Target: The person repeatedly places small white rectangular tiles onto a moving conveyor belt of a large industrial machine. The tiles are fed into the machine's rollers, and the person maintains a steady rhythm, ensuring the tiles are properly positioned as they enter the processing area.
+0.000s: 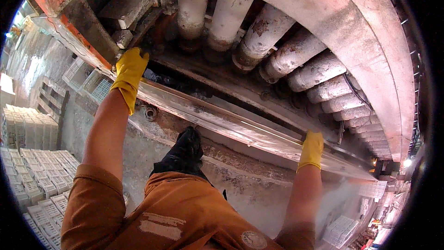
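A long, shiny metal panel (208, 112) runs slantwise across the front of a roller machine, from upper left to lower right. My left hand (131, 68), in a yellow rubber glove, is closed over its upper edge at the left end, close to an orange-painted post (88, 41). Farther along the same edge, my right hand (311, 150), also gloved in yellow, has its fingers hooked over the rim. The fingertips of both hands are partly hidden. Just behind the panel lies a dark, narrow gap (185, 84).
Thick, worn rollers (261, 34) line the machine beneath a curved pale beam (365, 32). Stacked white plastic crates (39, 171) stand on the floor at left, near a pallet (50, 99). Another white crate (341, 230) sits at lower right. My dark boot (187, 146) is below the panel.
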`<state>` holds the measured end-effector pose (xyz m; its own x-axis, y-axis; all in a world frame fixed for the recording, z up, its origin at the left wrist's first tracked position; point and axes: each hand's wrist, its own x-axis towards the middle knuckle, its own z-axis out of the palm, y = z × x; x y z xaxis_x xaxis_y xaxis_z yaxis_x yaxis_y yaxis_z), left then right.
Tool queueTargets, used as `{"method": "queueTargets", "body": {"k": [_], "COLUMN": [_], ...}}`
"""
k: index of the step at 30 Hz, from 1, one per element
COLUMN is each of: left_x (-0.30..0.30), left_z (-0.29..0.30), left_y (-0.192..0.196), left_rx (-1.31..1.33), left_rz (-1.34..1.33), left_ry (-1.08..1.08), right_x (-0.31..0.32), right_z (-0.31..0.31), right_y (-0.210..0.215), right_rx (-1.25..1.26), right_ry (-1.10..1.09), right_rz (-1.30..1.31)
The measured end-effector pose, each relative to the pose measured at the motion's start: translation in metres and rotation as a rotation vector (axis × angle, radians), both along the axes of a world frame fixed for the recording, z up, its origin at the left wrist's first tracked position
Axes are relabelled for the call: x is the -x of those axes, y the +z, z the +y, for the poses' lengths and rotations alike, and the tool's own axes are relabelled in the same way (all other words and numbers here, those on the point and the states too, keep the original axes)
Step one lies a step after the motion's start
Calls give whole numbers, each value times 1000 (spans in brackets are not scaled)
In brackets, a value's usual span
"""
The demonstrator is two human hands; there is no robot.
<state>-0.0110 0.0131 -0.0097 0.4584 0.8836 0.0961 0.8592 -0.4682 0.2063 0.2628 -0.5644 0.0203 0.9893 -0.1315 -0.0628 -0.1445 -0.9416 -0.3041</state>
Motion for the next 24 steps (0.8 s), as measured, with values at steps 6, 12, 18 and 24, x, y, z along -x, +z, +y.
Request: {"method": "queueTargets", "body": {"k": [6, 12, 18, 24], "left_x": [-5, -1, -3, 1], "left_z": [-3, 2, 4, 14], "left_y": [-1, 0, -2, -17], "left_rx": [-25, 27, 58, -35], "left_rz": [-17, 4, 28, -48], "left_ry": [-40, -14, -30, -39], "right_x": [-12, -4, -26, -11], "right_z": [-24, -5, -33, -30], "right_y": [-13, 0, -30, -22], "right_rx": [-41, 83, -10, -26], "right_ry": [-37, 2, -55, 83], "right_rz": [29, -10, 56, -28]}}
